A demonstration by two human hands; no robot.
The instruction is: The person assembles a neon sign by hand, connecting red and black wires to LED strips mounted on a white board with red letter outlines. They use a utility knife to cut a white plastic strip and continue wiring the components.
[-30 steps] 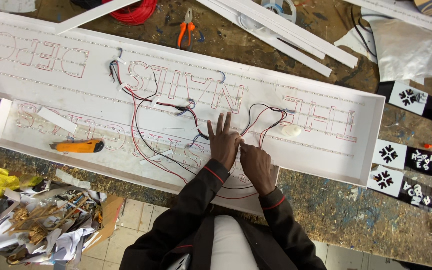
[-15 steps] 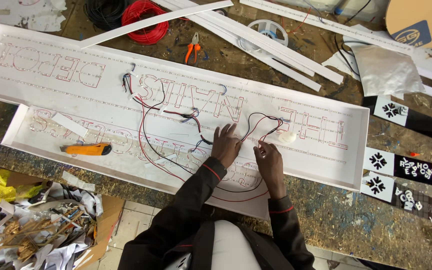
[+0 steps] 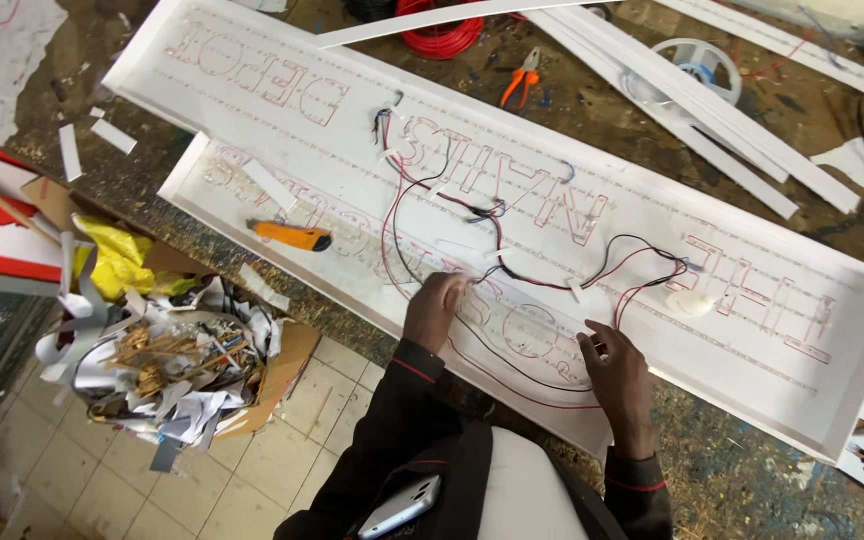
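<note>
A long white sign tray with outlined letter shapes lies across a rough workbench, a second white panel overlapping its near side. Red and black wires loop over both. My left hand rests on the near panel with its fingers curled down onto the wires; whether it grips them I cannot tell. My right hand lies further right, fingertips spread on the panel beside a black wire loop. A small white round part sits on the tray past my right hand.
An orange utility knife lies on the near panel at left. Orange-handled pliers, a red wire coil, a white reel and white strips lie behind. A cardboard box of scraps stands on the tiled floor.
The view has swung right and down, bringing the scrap box and floor in. My two hands, close together a second ago, have moved apart along the panel.
</note>
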